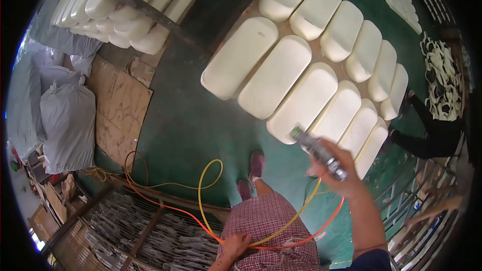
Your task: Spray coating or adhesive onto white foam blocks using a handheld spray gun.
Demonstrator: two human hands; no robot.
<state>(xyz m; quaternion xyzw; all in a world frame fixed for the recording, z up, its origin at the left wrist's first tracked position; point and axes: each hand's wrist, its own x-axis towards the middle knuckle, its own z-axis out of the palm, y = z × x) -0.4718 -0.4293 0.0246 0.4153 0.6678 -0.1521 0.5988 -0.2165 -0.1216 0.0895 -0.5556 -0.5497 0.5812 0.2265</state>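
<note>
My right hand (pixel 336 168) is closed round a grey metal spray gun (pixel 324 153) with a green tip. The gun points up and left over the near end of a cream, round-ended foam pad (pixel 306 103). An orange hose (pixel 329 221) and a yellow hose (pixel 301 208) run between the gun's side and my waist. Low in front of my checked apron (pixel 268 216), my left hand (pixel 236 245) is closed where the hoses pass; its fingers partly hide them. More foam pads (pixel 238 55) lie side by side in two rows beyond the gun.
Stacked foam pads (pixel 145 25) fill the upper left, behind a dark metal bar (pixel 130 0). Below them are cardboard (pixel 118 105) and grey covered bundles (pixel 68 120). Hose loops cross the green floor (pixel 175 115) beside a metal rack (pixel 150 221). Another person's dark-clothed legs (pixel 427 130) show at right.
</note>
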